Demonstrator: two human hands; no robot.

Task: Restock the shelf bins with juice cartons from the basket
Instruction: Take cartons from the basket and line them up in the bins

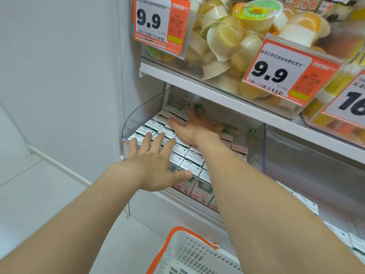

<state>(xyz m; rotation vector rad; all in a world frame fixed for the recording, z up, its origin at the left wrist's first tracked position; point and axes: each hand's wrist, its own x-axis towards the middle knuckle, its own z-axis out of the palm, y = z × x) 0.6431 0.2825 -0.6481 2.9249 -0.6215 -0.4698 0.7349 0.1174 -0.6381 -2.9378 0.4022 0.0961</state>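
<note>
Over the packed rows of juice cartons (192,162) both hands lie palm down. The left hand (156,165) sits near the front, fingers straight and fanned apart, fingertips touching the carton tops, thumb stuck out to the side. The right hand (187,129) reaches deeper in, flat on the cartons further back with its thumb stretched left (it is blurred, so the fingers are hard to make out). The cartons stand upright and tight together, filling a clear plastic bin (136,115) on the lower shelf. Just above, a white shelf (197,86) carries clear bins of jelly cups (233,36) with orange price tags (276,72) reading 9.9. Below the bin, between the person's forearms, sits a white basket (189,252) with an orange handle (194,235).
</note>
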